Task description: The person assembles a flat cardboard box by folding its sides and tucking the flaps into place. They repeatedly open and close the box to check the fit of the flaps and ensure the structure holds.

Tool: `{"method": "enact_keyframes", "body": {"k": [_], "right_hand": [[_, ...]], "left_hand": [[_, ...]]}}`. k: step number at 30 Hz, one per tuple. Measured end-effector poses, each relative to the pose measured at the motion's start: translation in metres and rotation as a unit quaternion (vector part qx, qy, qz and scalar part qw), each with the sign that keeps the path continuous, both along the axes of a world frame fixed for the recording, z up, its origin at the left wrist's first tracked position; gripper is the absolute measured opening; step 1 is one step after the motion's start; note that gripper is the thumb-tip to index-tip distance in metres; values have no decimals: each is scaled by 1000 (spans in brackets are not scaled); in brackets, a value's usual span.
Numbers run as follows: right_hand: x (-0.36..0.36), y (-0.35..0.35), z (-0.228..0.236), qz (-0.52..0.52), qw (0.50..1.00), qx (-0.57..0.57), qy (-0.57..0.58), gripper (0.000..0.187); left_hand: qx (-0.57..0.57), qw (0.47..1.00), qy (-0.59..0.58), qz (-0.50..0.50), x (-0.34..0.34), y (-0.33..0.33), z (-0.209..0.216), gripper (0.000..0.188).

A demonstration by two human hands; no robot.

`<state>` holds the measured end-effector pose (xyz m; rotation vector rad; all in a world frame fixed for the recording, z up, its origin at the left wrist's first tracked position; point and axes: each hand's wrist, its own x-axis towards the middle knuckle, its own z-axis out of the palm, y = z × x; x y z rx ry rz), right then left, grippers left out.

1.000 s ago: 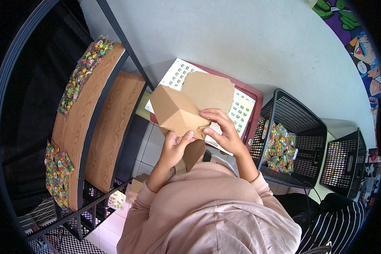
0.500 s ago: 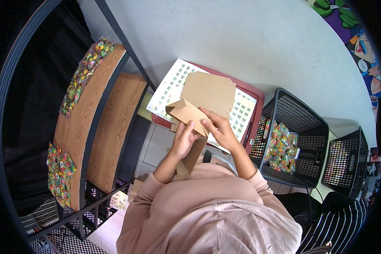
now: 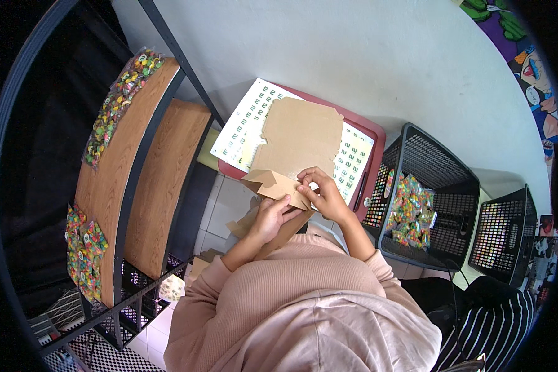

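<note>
Both my hands are on a brown cardboard box (image 3: 305, 133), part folded, in front of my body. Its broad flat panel extends away from me over a white sheet of printed stickers (image 3: 248, 115). Nearer me, a side wall and its flaps stand bent up. My left hand (image 3: 270, 221) grips the folded wall from below, thumb on its face. The fingers of my right hand (image 3: 323, 197) are bent, and they pinch the right end of that wall. Another length of the cardboard slants down toward my lap, partly hidden behind my left hand.
The sheet lies on a red tabletop (image 3: 374, 137) with a dark pen (image 3: 360, 191). To the right stand a black crate (image 3: 443, 167) holding bags of colourful sweets (image 3: 412, 211) and another black crate (image 3: 502, 232). On the left, wooden shelves (image 3: 170, 167) carry more sweet bags (image 3: 84, 251).
The folded wall has turned and moved slightly toward me, so more of the broad panel shows. My right hand's fingers have curled at the wall's end.
</note>
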<state>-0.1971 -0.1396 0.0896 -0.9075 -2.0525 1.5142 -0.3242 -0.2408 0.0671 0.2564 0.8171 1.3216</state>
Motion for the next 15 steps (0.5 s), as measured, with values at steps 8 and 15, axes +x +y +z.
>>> {"method": "enact_keyframes", "body": {"k": [8, 15], "right_hand": [[0, -10, -1, -26, 998, 55, 10, 16], [-4, -10, 28, -40, 996, 72, 17, 12]], "left_hand": [[-16, 994, -72, -78, -14, 3, 5, 40], [33, 992, 15, -117, -34, 11, 36, 40]]}}
